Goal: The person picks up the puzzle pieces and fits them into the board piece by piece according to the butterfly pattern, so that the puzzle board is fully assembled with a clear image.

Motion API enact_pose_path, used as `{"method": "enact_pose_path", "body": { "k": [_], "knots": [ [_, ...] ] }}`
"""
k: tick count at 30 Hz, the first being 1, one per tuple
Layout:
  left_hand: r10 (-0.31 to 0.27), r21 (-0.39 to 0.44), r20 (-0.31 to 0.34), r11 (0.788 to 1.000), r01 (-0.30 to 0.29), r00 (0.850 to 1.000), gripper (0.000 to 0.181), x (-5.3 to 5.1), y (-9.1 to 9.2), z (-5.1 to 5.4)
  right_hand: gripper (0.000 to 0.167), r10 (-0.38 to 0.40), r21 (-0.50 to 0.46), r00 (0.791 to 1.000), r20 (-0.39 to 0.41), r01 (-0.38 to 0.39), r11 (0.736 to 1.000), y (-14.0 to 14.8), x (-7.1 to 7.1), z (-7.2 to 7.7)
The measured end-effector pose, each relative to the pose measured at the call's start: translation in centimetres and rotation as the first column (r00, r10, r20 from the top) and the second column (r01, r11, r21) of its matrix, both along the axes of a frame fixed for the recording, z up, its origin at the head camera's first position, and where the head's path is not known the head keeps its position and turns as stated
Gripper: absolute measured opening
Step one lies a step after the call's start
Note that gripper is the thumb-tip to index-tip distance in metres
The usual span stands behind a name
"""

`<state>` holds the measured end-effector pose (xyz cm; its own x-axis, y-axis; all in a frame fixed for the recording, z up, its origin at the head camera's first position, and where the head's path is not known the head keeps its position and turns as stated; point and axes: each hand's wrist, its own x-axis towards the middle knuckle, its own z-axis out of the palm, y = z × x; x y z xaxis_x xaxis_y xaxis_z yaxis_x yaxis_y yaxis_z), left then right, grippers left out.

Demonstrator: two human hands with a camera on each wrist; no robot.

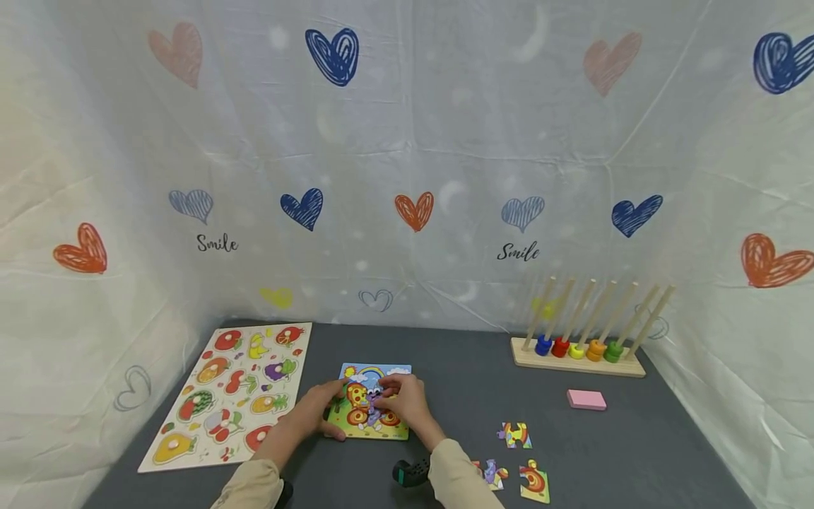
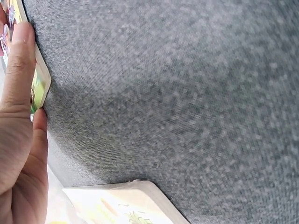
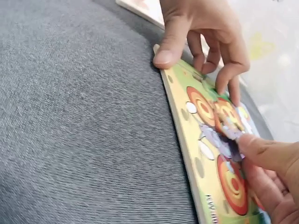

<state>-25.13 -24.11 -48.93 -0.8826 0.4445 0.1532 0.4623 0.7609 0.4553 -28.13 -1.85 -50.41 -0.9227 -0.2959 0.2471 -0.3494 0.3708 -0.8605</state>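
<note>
Rectangular multicoloured cartoon jigsaw puzzle (image 1: 397,429) lies flat near the dark grey counter's (image 1: 464,396) far edge. Left hand (image 1: 311,411) grips its left edge, thumb at near-left corner; right hand's (image 1: 409,403) grip pinches a purple-and-orange puzzle piece (image 3: 232,124) at its middle.
</note>
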Motion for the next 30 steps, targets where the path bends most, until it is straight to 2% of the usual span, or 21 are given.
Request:
{"method": "enact_pose_path", "body": {
  "k": [2,8,11,16,18,25,30],
  "knots": [
    [0.003,0.003,0.007,1.0,-0.003,1.0,0.095,0.0,0.0,0.0,0.029,0.004,0.027,1.0,-0.014,-0.003,1.0,-0.1,-0.1,0.1],
    [-0.003,0.009,0.021,1.0,0.003,1.0,0.095,0.1,0.2,0.2,0.033,-0.015,0.071,1.0,0.022,0.013,0.997,-0.2,0.0,0.6],
    [-0.012,0.014,0.011,1.0,0.012,1.0,0.095,0.1,0.2,0.2,0.035,-0.006,0.052,1.0,-0.005,0.006,0.999,-0.3,0.2,0.7],
    [-0.008,0.003,0.014,1.0,0.008,1.0,0.095,0.1,0.0,0.0,0.033,0.06,-0.02,0.995,-0.078,-0.062,0.998,-0.7,0.3,0.2],
    [-0.009,-0.003,0.016,1.0,0.009,1.0,0.095,0.1,0.0,0.0,0.033,0.067,-0.027,0.994,-0.083,-0.07,0.997,-0.9,0.4,-0.1],
    [-0.008,0.005,0.004,1.0,0.008,1.0,0.095,0.0,0.1,-0.1,0.031,0.022,-0.029,0.993,-0.115,-0.025,0.999,-1.4,0.5,-0.4],
    [-0.008,-0.007,-0.01,1.0,0.008,1.0,0.095,0.1,0.0,0.0,0.027,-0.027,0.007,0.987,-0.158,0.028,1.0,-2.0,0.8,-0.7]
  ]
}}
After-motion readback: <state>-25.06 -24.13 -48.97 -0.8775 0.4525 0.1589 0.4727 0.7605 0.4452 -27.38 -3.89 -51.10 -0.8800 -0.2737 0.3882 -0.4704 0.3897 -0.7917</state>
